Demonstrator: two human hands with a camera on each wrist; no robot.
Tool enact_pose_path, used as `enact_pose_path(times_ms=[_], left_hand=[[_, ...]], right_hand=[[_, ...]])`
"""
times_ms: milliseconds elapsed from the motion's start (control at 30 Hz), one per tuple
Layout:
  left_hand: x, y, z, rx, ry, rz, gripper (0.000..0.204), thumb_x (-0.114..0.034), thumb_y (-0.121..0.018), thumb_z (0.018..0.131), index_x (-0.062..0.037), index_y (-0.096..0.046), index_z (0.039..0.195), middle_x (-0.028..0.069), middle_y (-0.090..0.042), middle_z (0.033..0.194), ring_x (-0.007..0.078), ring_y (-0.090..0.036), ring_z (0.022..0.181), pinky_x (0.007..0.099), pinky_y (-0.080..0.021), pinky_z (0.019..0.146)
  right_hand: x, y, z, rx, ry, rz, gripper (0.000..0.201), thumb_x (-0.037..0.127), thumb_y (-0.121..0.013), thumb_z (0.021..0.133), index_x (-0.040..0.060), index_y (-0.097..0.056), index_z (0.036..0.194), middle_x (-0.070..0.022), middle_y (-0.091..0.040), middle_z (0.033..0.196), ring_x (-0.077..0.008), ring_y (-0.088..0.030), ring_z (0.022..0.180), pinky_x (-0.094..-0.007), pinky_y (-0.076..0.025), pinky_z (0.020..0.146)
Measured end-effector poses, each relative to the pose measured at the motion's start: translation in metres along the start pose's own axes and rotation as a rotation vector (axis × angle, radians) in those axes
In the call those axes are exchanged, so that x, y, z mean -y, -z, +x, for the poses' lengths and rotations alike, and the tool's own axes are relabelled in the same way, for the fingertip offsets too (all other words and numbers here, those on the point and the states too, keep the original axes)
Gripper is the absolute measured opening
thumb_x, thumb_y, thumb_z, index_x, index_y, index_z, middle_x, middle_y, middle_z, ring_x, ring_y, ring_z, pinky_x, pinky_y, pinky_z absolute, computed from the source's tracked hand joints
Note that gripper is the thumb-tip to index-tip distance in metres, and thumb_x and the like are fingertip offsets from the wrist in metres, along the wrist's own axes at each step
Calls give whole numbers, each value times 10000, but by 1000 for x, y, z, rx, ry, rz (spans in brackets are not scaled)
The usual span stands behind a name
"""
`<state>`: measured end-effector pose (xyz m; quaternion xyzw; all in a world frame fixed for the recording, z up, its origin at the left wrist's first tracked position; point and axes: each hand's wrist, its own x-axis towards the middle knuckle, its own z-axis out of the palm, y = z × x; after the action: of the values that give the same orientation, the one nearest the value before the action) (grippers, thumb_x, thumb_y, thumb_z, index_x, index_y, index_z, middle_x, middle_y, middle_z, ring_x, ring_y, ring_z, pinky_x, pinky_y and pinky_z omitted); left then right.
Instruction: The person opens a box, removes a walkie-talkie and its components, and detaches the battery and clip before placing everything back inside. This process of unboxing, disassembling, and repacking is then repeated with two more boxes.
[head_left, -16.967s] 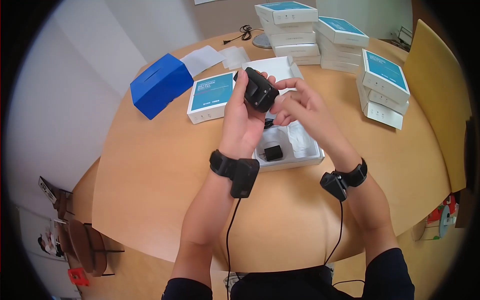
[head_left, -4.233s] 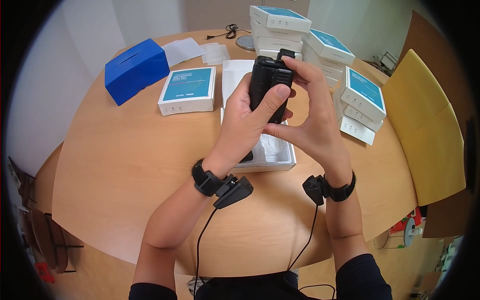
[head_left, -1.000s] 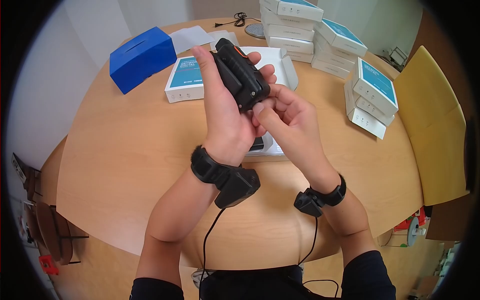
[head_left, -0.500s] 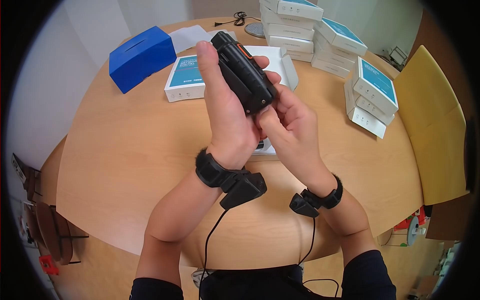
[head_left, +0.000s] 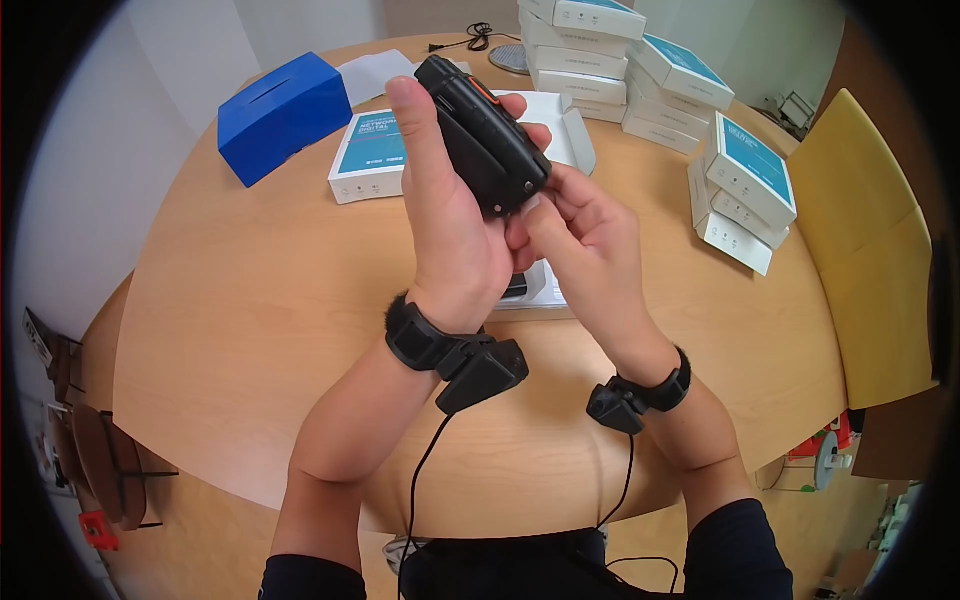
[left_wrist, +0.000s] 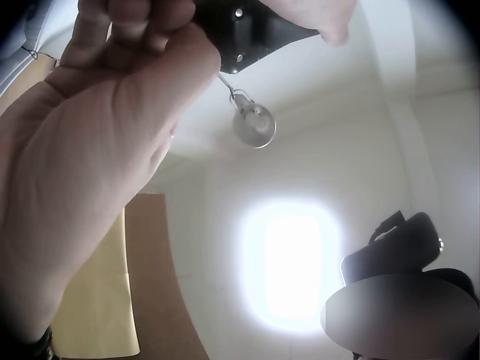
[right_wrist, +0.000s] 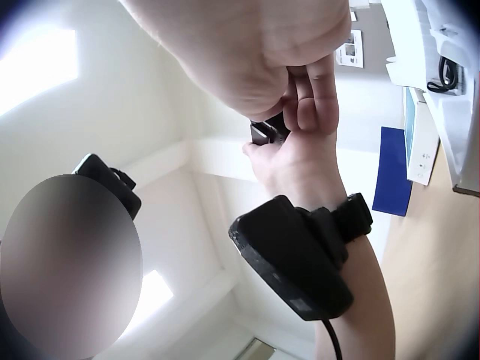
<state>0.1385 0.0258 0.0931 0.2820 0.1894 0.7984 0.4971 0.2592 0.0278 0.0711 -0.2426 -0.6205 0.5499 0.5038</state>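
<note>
In the head view, a black handheld device (head_left: 490,145) with an orange-ringed part lies tilted in the left hand (head_left: 455,225), whose fingers wrap behind it and whose thumb stands up along its left side. The right hand (head_left: 590,240) has its curled fingers and thumb at the device's lower end; what the fingertips pinch is hidden. The left wrist view shows the device's end (left_wrist: 244,34) with two metal dots, beside the right hand (left_wrist: 97,142). In the right wrist view the device (right_wrist: 270,129) is mostly covered by the hands.
Behind the hands lies an open white box (head_left: 545,298), partly hidden. A blue box (head_left: 285,115) and a white-and-teal box (head_left: 370,160) stand left of it. Stacked boxes (head_left: 580,65) are at the back, more (head_left: 750,180) at the right, near a yellow panel (head_left: 860,250).
Over the last second the device has tilted in the left hand and shifted slightly up. The right hand stays at its lower end. Earlier, both hands held it upright near its top and bottom.
</note>
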Motion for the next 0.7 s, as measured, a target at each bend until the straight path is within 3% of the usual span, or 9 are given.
enact_pose_path(times_ms=[267, 367, 467, 700], left_hand=[[6, 3, 9, 97, -140, 129, 709, -696, -603, 1021, -28, -574, 1258, 121, -691, 1159, 233, -733, 1092, 311, -639, 734], [1, 0, 6, 108, -103, 206, 677, -689, -586, 1032, -55, -583, 1271, 137, -675, 1275, 260, -717, 1107, 365, -637, 876], [0, 3, 4, 93, -28, 135, 672, -690, -611, 1018, -57, -582, 1241, 137, -678, 1234, 242, -733, 1032, 362, -654, 812], [0, 3, 2, 48, -31, 228, 636, -697, -596, 1021, -80, -575, 1176, 103, -681, 1142, 226, -729, 908, 369, -652, 743]], right_hand=[[-3, 9, 8, 4, -139, 181, 229, 136, -603, 1085, -60, -705, 1147, -108, -771, 905, -117, -708, 713, -272, -610, 710], [-5, 11, 8, 23, -133, 224, 207, 138, -608, 1079, -48, -698, 1082, -107, -771, 899, -119, -715, 715, -269, -610, 712], [-4, 8, 6, 9, -136, 182, 193, 135, -613, 1069, -41, -689, 1049, -106, -770, 892, -119, -717, 717, -263, -612, 715], [-5, 8, 4, 26, -126, 171, 173, 112, -612, 1050, -45, -684, 1040, -112, -768, 886, -121, -719, 719, -256, -607, 707]])
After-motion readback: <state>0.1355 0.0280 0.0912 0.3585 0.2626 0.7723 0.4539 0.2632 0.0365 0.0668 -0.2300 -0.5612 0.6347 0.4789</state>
